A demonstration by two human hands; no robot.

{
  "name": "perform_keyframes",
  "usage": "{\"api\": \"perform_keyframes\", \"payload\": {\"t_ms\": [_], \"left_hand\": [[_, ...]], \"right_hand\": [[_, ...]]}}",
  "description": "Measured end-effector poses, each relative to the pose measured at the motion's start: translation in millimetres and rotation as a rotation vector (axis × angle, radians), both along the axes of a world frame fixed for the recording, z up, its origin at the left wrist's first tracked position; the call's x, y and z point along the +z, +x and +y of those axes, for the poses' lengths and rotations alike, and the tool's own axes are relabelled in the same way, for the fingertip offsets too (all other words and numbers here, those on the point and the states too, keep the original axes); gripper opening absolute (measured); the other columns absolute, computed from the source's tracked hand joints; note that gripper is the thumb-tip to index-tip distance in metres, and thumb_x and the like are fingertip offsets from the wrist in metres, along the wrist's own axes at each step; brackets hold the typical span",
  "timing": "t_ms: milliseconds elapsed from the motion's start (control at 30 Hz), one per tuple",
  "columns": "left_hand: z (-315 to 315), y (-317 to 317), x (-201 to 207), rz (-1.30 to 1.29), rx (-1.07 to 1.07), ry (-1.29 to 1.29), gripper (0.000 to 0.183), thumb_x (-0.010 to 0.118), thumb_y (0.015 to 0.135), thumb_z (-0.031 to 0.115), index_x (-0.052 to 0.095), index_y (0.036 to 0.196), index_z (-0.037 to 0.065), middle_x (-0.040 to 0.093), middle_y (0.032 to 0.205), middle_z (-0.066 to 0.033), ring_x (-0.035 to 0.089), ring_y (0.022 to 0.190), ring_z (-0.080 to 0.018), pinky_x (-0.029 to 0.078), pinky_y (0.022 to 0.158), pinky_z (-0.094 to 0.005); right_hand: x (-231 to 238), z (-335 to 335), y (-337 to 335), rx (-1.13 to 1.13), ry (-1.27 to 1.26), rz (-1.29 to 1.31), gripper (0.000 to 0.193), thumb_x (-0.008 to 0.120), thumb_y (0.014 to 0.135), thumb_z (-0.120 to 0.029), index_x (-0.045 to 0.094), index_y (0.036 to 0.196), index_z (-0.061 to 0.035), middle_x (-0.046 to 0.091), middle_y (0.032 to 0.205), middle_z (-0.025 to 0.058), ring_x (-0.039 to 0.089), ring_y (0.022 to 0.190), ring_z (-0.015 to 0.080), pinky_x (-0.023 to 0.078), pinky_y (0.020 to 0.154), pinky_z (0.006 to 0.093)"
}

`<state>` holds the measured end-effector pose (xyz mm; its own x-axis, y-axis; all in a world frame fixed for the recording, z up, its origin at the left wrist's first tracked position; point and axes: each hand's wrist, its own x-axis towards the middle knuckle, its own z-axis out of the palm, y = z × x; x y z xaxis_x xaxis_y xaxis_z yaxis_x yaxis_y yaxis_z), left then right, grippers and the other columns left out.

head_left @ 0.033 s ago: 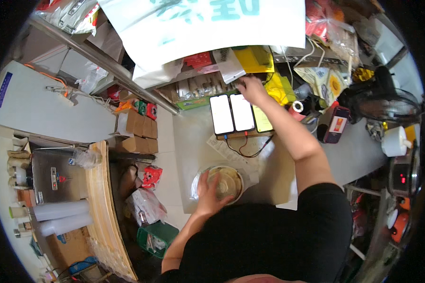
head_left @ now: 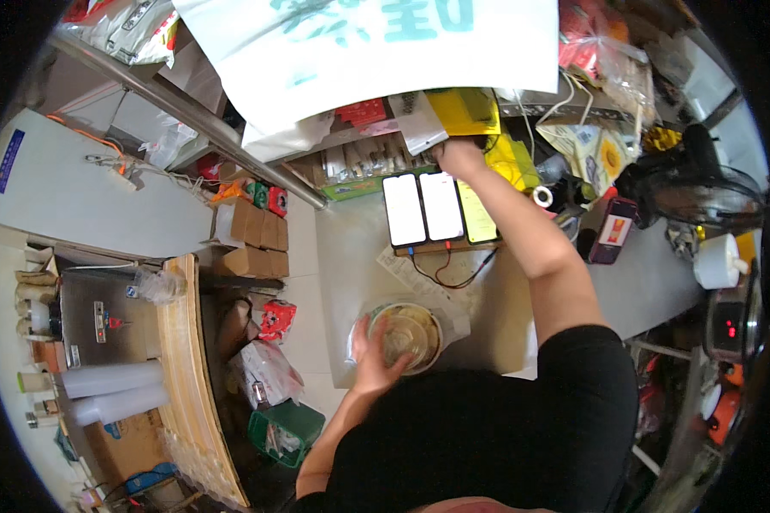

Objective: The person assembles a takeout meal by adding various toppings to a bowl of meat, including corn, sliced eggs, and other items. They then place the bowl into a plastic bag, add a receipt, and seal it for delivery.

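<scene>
Close to my body, my left hand (head_left: 375, 359) grips a round tub (head_left: 436, 335) with a clear lid, its fingers along the left side and its thumb across the lid. A crinkled clear plastic bag (head_left: 456, 325) surrounds the tub. My right arm stretches to the back of the table. There my right hand (head_left: 458, 160) is at a low shelf of thin wrapped packets (head_left: 364, 158), beside a hanging white packet (head_left: 419, 128); its fingertips are hidden. Two phones with white screens (head_left: 405, 209) and one with a yellow screen (head_left: 479, 214) stand just in front of it.
Cables (head_left: 445, 278) run from the phones over a paper slip (head_left: 402, 267). A black fan (head_left: 697, 192) and another phone (head_left: 613, 231) stand at right. A metal rail (head_left: 188, 120) crosses the upper left. A green bin (head_left: 287, 432) sits below the table's left side.
My right hand has reached slightly farther in, and its fingers have gone out of sight. My left hand has shifted a little on the tub. The whole view has moved slightly.
</scene>
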<state>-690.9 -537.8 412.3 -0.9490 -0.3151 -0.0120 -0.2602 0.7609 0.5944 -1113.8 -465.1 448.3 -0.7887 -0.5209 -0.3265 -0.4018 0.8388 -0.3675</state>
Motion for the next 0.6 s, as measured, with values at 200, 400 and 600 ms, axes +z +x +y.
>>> {"api": "perform_keyframes", "payload": {"t_ms": [200,400,600], "left_hand": [[-26,75,-76,0.098,0.585,0.122,0.073,0.074,0.080,0.022,0.037,0.140,0.005,0.032,0.140,-0.0243,0.035,0.127,-0.0384,0.030,0.106,-0.0446],[-10,93,-92,-0.013,0.790,0.388,0.067,0.068,0.085,0.022,0.035,0.140,0.003,0.041,0.134,-0.0180,0.041,0.122,-0.0308,0.036,0.102,-0.0397],[-9,35,-46,0.097,0.282,0.041,0.062,0.070,0.081,0.020,0.043,0.133,0.002,0.048,0.127,-0.0209,0.045,0.119,-0.0366,0.037,0.101,-0.0429]], "right_hand": [[-64,-31,-90,-0.062,-0.078,0.605,0.043,0.048,0.090,-0.022,0.051,0.130,-0.0064,0.049,0.133,0.0200,0.049,0.121,0.0356,0.040,0.101,0.0421],[-66,-28,-80,-0.057,-0.242,0.940,0.045,0.048,0.090,-0.022,0.049,0.132,-0.0068,0.049,0.134,0.0198,0.049,0.121,0.0348,0.040,0.101,0.0421],[-48,6,-52,-0.034,-0.361,0.895,0.044,0.049,0.090,-0.021,0.048,0.131,-0.0066,0.051,0.131,0.0198,0.051,0.119,0.0342,0.042,0.097,0.0425]]}}
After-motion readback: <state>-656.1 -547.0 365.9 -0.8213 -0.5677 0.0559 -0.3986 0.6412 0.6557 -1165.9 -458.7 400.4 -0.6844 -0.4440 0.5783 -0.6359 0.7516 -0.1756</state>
